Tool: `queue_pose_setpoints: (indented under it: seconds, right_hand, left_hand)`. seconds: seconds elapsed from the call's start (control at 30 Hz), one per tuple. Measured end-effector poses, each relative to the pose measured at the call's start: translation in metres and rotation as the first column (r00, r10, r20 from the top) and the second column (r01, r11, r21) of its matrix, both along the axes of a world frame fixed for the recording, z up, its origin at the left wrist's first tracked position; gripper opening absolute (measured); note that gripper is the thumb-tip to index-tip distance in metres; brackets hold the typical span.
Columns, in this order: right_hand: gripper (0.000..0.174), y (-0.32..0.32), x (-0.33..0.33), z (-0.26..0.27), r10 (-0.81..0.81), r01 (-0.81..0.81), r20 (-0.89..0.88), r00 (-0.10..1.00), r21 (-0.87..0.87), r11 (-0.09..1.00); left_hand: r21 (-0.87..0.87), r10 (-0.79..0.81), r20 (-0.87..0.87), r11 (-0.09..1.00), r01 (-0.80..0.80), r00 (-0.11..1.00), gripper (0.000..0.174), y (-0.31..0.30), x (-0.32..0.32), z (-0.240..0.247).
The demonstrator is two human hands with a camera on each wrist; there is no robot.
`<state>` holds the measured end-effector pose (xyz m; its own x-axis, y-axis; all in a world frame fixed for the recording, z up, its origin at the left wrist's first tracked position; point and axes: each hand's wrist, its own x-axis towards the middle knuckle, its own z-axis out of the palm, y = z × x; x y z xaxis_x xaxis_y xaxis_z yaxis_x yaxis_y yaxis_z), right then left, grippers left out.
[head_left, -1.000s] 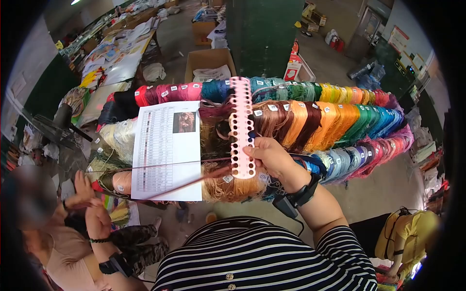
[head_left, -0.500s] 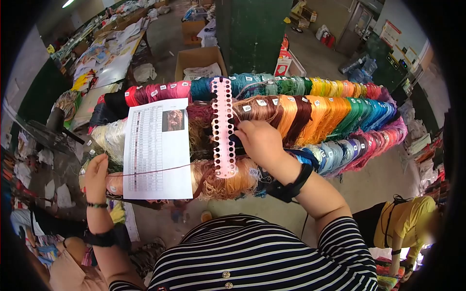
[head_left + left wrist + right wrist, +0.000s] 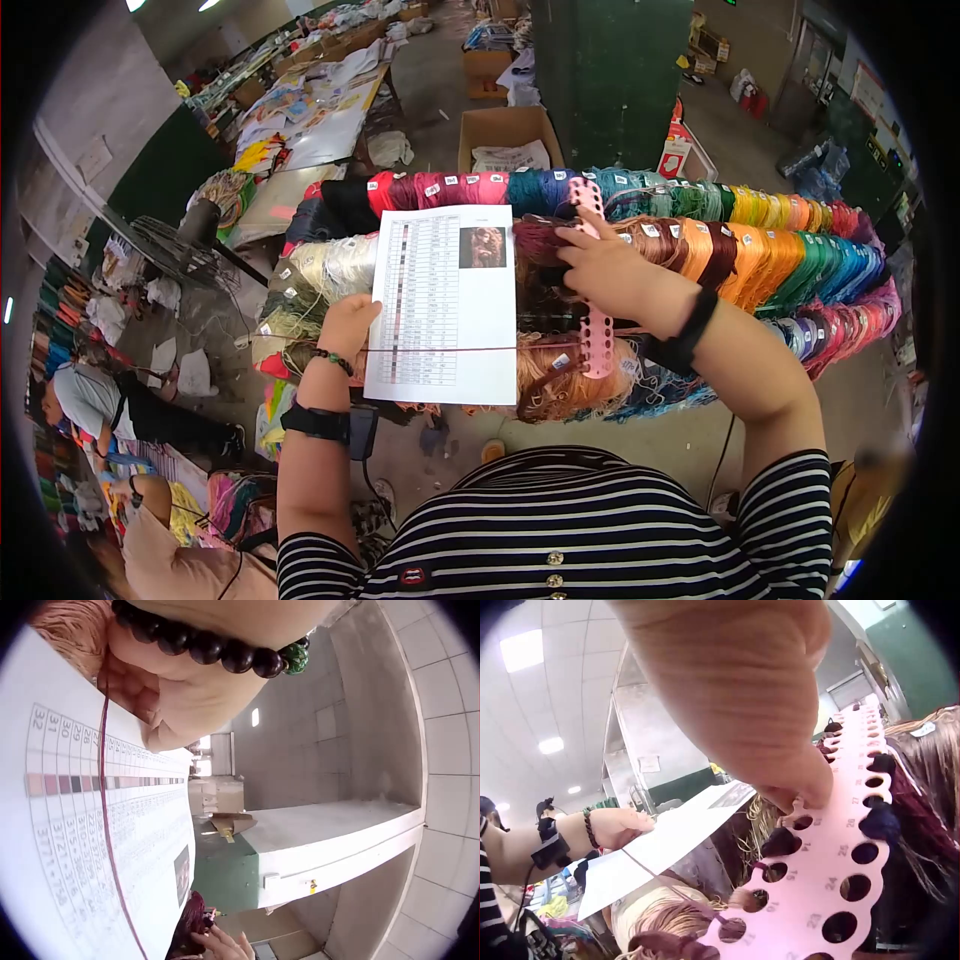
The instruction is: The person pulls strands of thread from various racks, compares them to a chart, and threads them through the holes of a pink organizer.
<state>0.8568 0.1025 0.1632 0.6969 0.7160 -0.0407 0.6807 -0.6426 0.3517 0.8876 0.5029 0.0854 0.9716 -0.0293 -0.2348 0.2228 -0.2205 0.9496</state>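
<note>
In the head view my left hand [image 3: 350, 325] is at the left edge of the printed colour chart [image 3: 490, 330]. Its curled fingers grip a dark red thread [image 3: 105, 772], pulled taut across the paper. The other end of this thread meets a hole near the low end of the pink numbered thread card [image 3: 597, 345]. My right hand [image 3: 615, 270] lies over the upper part of that card, fingers spread towards a maroon skein [image 3: 540, 240]. Its thumb [image 3: 814, 787] touches the card's face by the holes. Small thread tufts [image 3: 881, 823] hang in several holes.
Rows of labelled thread skeins [image 3: 765, 265] fill the rack under the chart and card. A fan [image 3: 195, 235] stands at the left, a cardboard box [image 3: 510, 135] and green pillar [image 3: 620, 90] behind. People [image 3: 90, 400] work at the lower left.
My left hand has come from the far left to the chart's edge, thread held. The right hand has shifted up the card from its lower part, its fingers spreading. The view has swung left.
</note>
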Motion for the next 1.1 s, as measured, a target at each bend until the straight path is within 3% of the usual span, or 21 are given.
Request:
queue_pose_setpoints:
  seconds: [0.07,0.1,0.17,0.23,0.27,0.3,0.33,0.37,0.4,0.53,0.57,0.6,0.67,0.77,0.83,0.9,1.1]
  right_hand:
    - [0.011,-0.019,-0.011,0.011,0.025,-0.029,0.047,0.999,0.089,0.996]
    - [0.008,-0.031,-0.02,0.022,0.03,-0.045,0.057,0.998,0.28,0.959]
    - [0.015,-0.053,-0.049,0.057,-0.132,0.131,-0.021,0.991,0.365,0.922]
    - [0.019,-0.097,-0.073,0.067,-0.212,0.103,0.127,0.969,0.575,0.812]
    - [0.016,-0.119,-0.087,0.077,-0.339,0.484,-0.361,0.869,0.765,0.425]
    - [0.012,-0.159,-0.097,0.073,-0.488,0.429,-0.201,0.849,0.802,0.415]
    - [0.014,-0.191,-0.112,0.082,-0.517,0.442,-0.28,0.809,0.87,0.22]
    - [0.022,-0.212,-0.121,0.078,-0.608,0.185,-0.172,0.775,0.982,-0.042]
    - [0.025,-0.25,-0.142,0.085,-0.557,0.189,-0.271,0.785,0.961,-0.201]
    - [0.033,-0.4,-0.225,0.084,-0.603,-0.148,-0.218,0.767,0.855,-0.497]
    - [0.033,-0.402,-0.238,0.087,-0.613,-0.233,-0.247,0.75,0.77,-0.594]
    - [0.033,-0.402,-0.251,0.081,-0.587,-0.207,-0.23,0.776,0.786,-0.583]
    - [0.032,-0.405,-0.259,0.065,-0.503,-0.152,-0.297,0.812,0.724,-0.673]
    - [0.029,-0.373,-0.253,0.042,-0.472,-0.128,-0.362,0.804,0.669,-0.732]
    - [0.028,-0.389,-0.262,0.016,-0.381,-0.043,-0.369,0.848,0.668,-0.743]
    - [0.031,-0.33,-0.246,0.027,-0.552,-0.202,-0.378,0.743,0.66,-0.724]
    - [0.031,-0.357,-0.297,0.045,-0.532,-0.232,-0.264,0.804,0.685,-0.691]
  left_hand:
    - [-0.026,-0.011,0.016,1.0,0.011,1.0,0.018,-0.002,-0.002,0.003]
    - [-0.051,-0.005,0.024,0.999,0.006,1.0,0.018,-0.004,-0.004,0.006]
    - [-0.104,0.013,0.032,0.995,-0.009,0.999,0.018,-0.005,-0.008,0.007]
    - [-0.164,0.017,0.047,0.986,-0.009,0.999,0.018,-0.001,-0.008,-0.001]
    - [-0.194,0.017,0.055,0.981,-0.006,0.998,0.018,0.0,-0.006,-0.004]
    - [-0.222,0.03,0.055,0.975,-0.017,0.998,0.019,-0.001,-0.007,-0.004]
    - [-0.252,0.043,0.053,0.967,-0.028,0.998,0.019,-0.005,-0.01,-0.001]
    - [-0.282,0.056,0.051,0.959,-0.04,0.997,0.02,-0.008,-0.012,0.001]
    - [-0.298,0.043,0.064,0.954,-0.022,0.997,0.02,-0.009,-0.013,0.001]
    - [-0.276,0.014,0.114,0.961,0.018,0.993,0.021,-0.01,-0.014,-0.001]
    - [-0.253,0.006,0.124,0.967,0.026,0.992,0.021,-0.013,-0.014,0.0]
    - [-0.213,0.009,0.134,0.977,0.02,0.991,0.021,-0.016,-0.015,0.003]
    - [-0.13,0.008,0.155,0.991,0.012,0.988,0.021,-0.023,-0.02,0.013]
    - [-0.304,0.025,0.158,0.952,0.024,0.987,0.021,-0.036,-0.026,0.018]
    - [-0.344,0.023,0.159,0.939,0.034,0.987,0.021,-0.048,-0.031,0.025]
    - [-0.356,0.016,0.173,0.933,0.047,0.985,0.022,-0.057,-0.035,0.03]
    - [-0.307,-0.036,0.25,0.945,0.114,0.967,0.022,-0.091,-0.04,0.043]
